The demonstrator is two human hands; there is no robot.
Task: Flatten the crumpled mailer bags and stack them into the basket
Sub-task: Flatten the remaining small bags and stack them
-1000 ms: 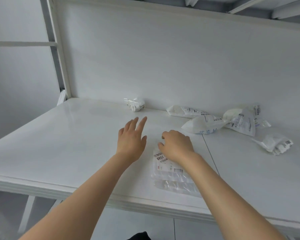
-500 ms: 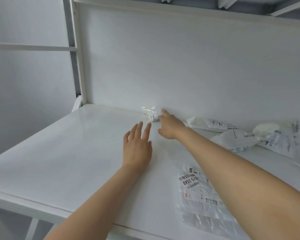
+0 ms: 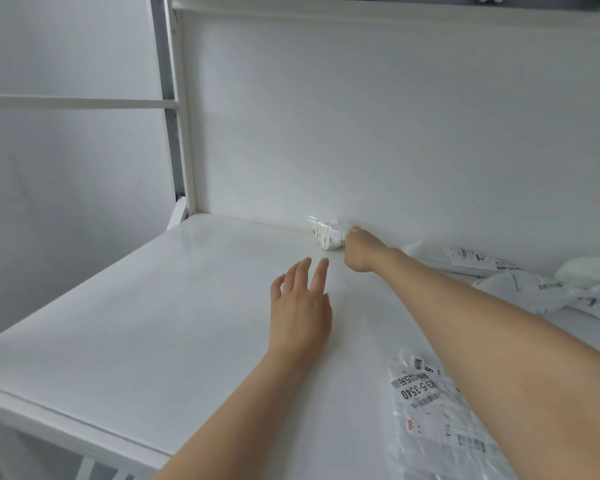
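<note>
Single head view; faces forward-down over white table point(image 3: 153, 323); close.

The flattened clear plastic mailer bag point(image 3: 440, 427) bears "83-5-3540" in bold black print, with a lone "6" just beside it and smaller characters too blurred to read. Print on the small crumpled white mailer bag point(image 3: 328, 234) is illegible.

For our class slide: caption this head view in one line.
Right hand touches crumpled mailer bag by the back wall; left hand open.

Glossy white tabletop point(image 3: 153, 323) against a plain white back panel point(image 3: 361, 133), grey upright post point(image 3: 167, 116) and pale wall point(image 3: 66, 202) at left.
</note>
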